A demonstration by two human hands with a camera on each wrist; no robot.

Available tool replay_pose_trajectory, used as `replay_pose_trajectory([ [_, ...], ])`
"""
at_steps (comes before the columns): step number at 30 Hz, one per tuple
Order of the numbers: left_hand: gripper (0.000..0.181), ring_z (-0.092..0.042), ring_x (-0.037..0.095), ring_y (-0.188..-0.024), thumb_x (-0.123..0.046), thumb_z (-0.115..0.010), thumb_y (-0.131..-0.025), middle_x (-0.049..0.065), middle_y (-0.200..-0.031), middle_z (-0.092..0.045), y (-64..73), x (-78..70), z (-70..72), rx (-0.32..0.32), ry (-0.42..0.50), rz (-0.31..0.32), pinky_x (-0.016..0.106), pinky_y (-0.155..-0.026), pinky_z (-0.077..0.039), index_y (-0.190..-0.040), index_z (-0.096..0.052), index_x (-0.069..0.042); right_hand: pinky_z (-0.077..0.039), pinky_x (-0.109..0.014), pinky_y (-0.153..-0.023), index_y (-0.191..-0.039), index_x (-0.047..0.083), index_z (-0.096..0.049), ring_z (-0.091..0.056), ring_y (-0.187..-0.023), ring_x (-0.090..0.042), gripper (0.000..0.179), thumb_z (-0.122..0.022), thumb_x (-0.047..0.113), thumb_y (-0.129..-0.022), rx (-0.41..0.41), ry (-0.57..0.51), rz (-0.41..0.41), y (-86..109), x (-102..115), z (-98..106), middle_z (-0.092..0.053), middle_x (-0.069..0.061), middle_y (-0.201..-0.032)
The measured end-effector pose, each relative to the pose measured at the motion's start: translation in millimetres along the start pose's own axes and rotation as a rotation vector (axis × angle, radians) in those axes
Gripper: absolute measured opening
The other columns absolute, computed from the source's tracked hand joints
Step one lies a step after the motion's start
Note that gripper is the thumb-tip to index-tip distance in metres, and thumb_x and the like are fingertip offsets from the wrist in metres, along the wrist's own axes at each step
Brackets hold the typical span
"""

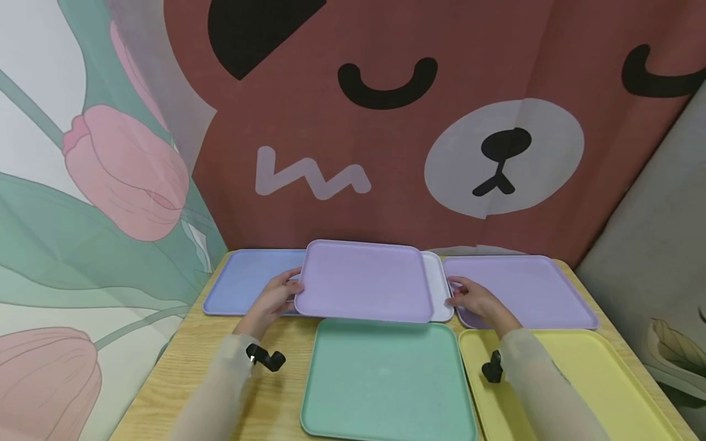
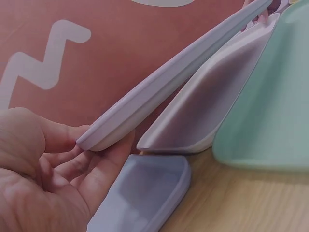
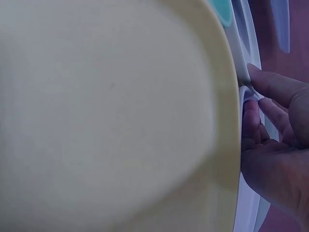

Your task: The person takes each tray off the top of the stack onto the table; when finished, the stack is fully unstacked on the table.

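Note:
A light purple tray (image 1: pixel 364 282) is held up at a tilt by my left hand (image 1: pixel 278 294), which grips its left edge, thumb on top and fingers beneath. In the left wrist view, a gap separates this purple tray (image 2: pixel 145 92) from the white tray (image 2: pixel 207 96) below. My right hand (image 1: pixel 474 299) pinches the right edge of the white tray (image 1: pixel 439 288). In the right wrist view the thumb of my right hand (image 3: pixel 285 125) presses on its rim, and the other fingers are curled beside it, partly hidden.
A blue tray (image 1: pixel 242 278) lies at the back left of the wooden table (image 1: pixel 171 373). Another purple tray (image 1: pixel 513 288) is at the back right. In front lie a green tray (image 1: pixel 386 373) and a yellow tray (image 1: pixel 595 380). A printed curtain (image 1: pixel 386 135) hangs behind.

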State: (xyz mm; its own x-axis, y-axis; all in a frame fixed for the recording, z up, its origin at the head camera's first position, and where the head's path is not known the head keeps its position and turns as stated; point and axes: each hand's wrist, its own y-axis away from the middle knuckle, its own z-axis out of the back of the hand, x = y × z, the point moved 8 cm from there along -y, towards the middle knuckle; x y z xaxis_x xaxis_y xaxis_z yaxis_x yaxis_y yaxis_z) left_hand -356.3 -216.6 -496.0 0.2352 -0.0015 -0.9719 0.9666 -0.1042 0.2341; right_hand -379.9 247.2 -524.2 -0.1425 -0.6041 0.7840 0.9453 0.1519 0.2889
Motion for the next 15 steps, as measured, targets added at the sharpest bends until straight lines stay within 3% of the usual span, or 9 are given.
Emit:
replay_pose_trajectory([
  [9,0.059,-0.069,0.018,-0.09,-0.004,-0.055,-0.102,0.01,-0.118,-0.065,19.8,-2.2,19.5,0.022,-0.049,-0.02,0.036,-0.075,-0.06,-0.156,-0.033,-0.006,-0.043,-0.044,-0.098,-0.156,0.002,-0.032,-0.049,-0.109,-0.03,0.078,-0.074,0.019,-0.093,0.005,-0.004,-0.004,-1.7,0.2,-0.1,-0.052,-0.016,-0.117],
  [15,0.061,-0.07,0.016,-0.087,-0.001,-0.055,-0.102,0.004,-0.109,-0.067,29.9,3.0,38.5,0.034,-0.013,-0.034,0.034,-0.072,-0.061,-0.157,-0.029,-0.003,-0.042,-0.05,-0.103,-0.157,0.003,-0.031,-0.048,-0.115,-0.033,0.079,-0.074,0.019,-0.093,0.007,-0.02,-0.019,-2.2,-1.1,-0.4,-0.05,-0.021,-0.126],
])
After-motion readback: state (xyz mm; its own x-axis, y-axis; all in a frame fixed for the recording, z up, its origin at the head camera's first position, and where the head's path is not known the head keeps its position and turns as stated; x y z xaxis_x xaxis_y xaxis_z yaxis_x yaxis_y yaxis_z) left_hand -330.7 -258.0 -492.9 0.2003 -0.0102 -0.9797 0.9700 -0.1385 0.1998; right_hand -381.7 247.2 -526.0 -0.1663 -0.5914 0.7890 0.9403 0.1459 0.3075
